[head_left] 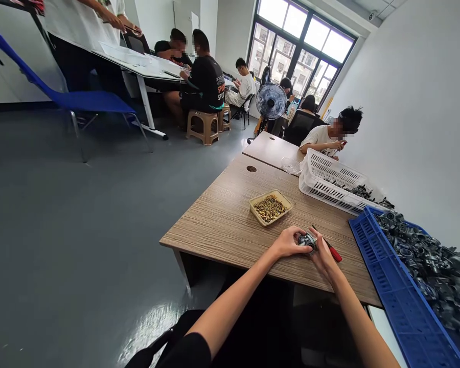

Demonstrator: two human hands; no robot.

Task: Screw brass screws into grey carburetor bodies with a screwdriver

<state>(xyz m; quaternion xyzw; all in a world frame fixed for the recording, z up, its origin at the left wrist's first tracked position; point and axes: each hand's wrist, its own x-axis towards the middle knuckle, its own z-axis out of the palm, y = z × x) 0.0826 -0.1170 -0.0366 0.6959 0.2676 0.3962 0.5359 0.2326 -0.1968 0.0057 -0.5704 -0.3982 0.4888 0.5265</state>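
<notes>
A small dark metal part (307,241) is clasped between the left hand (289,242) and right hand (322,254) above the wooden table (222,220). It is judged rigid, fairly heavy, and best gripped round its rim.

Basket: a white slatted basket (331,180) sits on my table's (222,220) far right.
Fan: a standing fan (271,101) beyond the table.
Stool: a tan plastic stool (203,126) under a seated person.
Chair: a blue folding chair (76,97) at left.
</notes>
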